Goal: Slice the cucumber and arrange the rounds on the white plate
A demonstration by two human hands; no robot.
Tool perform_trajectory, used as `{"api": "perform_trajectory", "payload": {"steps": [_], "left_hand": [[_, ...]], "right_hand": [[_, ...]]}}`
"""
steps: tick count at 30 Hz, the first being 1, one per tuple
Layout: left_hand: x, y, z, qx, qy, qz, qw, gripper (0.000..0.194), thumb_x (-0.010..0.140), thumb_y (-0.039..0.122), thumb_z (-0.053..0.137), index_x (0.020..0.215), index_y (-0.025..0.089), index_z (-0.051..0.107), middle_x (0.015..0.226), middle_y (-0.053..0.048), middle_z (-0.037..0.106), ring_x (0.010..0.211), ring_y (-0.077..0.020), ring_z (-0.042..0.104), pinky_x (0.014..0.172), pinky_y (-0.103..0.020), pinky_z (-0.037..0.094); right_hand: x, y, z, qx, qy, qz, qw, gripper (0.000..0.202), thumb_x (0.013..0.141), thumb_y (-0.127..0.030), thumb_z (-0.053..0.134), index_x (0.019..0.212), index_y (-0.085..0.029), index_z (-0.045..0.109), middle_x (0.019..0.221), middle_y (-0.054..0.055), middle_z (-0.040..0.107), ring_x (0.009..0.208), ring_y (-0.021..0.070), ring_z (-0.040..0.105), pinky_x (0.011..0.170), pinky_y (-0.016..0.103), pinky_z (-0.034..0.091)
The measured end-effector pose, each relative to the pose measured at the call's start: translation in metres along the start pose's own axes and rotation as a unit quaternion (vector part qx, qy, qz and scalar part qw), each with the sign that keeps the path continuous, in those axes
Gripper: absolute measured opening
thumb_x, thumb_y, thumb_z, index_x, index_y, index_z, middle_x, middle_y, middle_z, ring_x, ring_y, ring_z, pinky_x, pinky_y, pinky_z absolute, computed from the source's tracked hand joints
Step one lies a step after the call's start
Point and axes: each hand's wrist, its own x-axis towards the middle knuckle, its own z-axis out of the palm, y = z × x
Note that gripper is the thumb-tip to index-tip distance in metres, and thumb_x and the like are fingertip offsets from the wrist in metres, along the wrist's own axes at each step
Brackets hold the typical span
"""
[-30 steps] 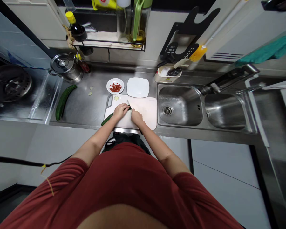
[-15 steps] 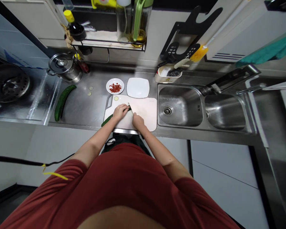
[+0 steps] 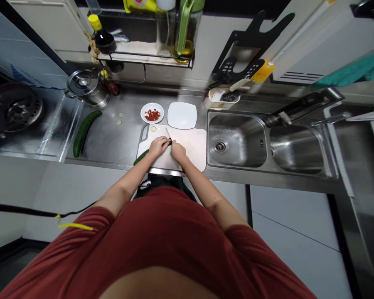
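My left hand (image 3: 158, 147) is closed over a dark green cucumber (image 3: 141, 157) lying slantwise on the white cutting board (image 3: 193, 149). Its cut end shows just right of my fingers. Close beside it, my right hand (image 3: 178, 152) grips a knife (image 3: 168, 133), whose narrow blade points up and away at the cucumber's end; the handle is hidden in my fist. One pale cucumber slice (image 3: 153, 129) lies near the board's handle slot. Behind the board stand a plate of chopped red pieces (image 3: 152, 115) and a bare white square plate (image 3: 182, 115).
A second cucumber (image 3: 85, 132) and two slices (image 3: 119, 122) lie on the steel counter at left, near a lidded pot (image 3: 86, 88). The double sink (image 3: 237, 139) is at right. A bottle rack (image 3: 143, 60) overhangs the back.
My right hand has shifted slightly left, nearer my left hand, with the knife. The whole view has moved a little. My left hand keeps its hold on the cucumber.
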Motion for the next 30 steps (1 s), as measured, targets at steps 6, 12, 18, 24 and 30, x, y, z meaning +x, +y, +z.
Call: {"api": "perform_trajectory", "payload": {"steps": [6, 12, 18, 24, 30], "left_hand": [[0.0, 0.003, -0.003, -0.001, -0.007, -0.009, 1.0, 0.025, 0.092, 0.03, 0.05, 0.103, 0.023, 0.071, 0.106, -0.005, 0.067, 0.101, -0.018, 0.06, 0.093, -0.031, 0.046], [-0.001, 0.002, -0.002, -0.005, -0.006, -0.011, 1.0, 0.026, 0.092, 0.03, 0.049, 0.105, 0.023, 0.07, 0.106, -0.005, 0.067, 0.101, -0.018, 0.059, 0.093, -0.031, 0.046], [-0.002, 0.001, -0.001, -0.012, -0.001, -0.007, 1.0, 0.026, 0.092, 0.031, 0.049, 0.106, 0.023, 0.07, 0.107, -0.005, 0.067, 0.102, -0.018, 0.059, 0.094, -0.031, 0.046], [-0.002, -0.002, 0.002, -0.012, 0.003, -0.005, 1.0, 0.025, 0.092, 0.03, 0.05, 0.106, 0.023, 0.07, 0.107, -0.005, 0.067, 0.101, -0.0176, 0.06, 0.093, -0.031, 0.046], [-0.002, 0.0, 0.001, -0.002, 0.002, -0.004, 1.0, 0.026, 0.092, 0.03, 0.05, 0.106, 0.023, 0.07, 0.107, -0.005, 0.067, 0.101, -0.018, 0.06, 0.093, -0.031, 0.046]], "right_hand": [[0.001, 0.0, -0.002, 0.006, 0.005, -0.001, 1.0, 0.027, 0.093, -0.009, 0.035, 0.118, -0.013, 0.045, 0.106, 0.013, 0.066, 0.1, 0.0225, 0.064, 0.08, 0.029, 0.046], [-0.013, 0.008, 0.005, -0.005, -0.005, 0.006, 1.0, 0.028, 0.091, -0.008, 0.038, 0.118, -0.013, 0.044, 0.106, 0.015, 0.066, 0.1, 0.0226, 0.064, 0.081, 0.029, 0.046], [-0.033, 0.017, 0.012, -0.021, -0.018, 0.014, 1.0, 0.026, 0.091, -0.008, 0.037, 0.116, -0.013, 0.044, 0.105, 0.016, 0.065, 0.099, 0.0236, 0.064, 0.081, 0.031, 0.047], [-0.042, 0.02, 0.014, -0.026, -0.027, 0.017, 0.999, 0.028, 0.09, -0.006, 0.036, 0.116, -0.012, 0.044, 0.104, 0.017, 0.065, 0.098, 0.0246, 0.065, 0.08, 0.033, 0.047], [-0.032, 0.015, 0.009, -0.018, -0.02, 0.013, 1.0, 0.027, 0.091, -0.007, 0.036, 0.115, -0.012, 0.044, 0.103, 0.016, 0.066, 0.098, 0.0239, 0.064, 0.08, 0.031, 0.047]]}}
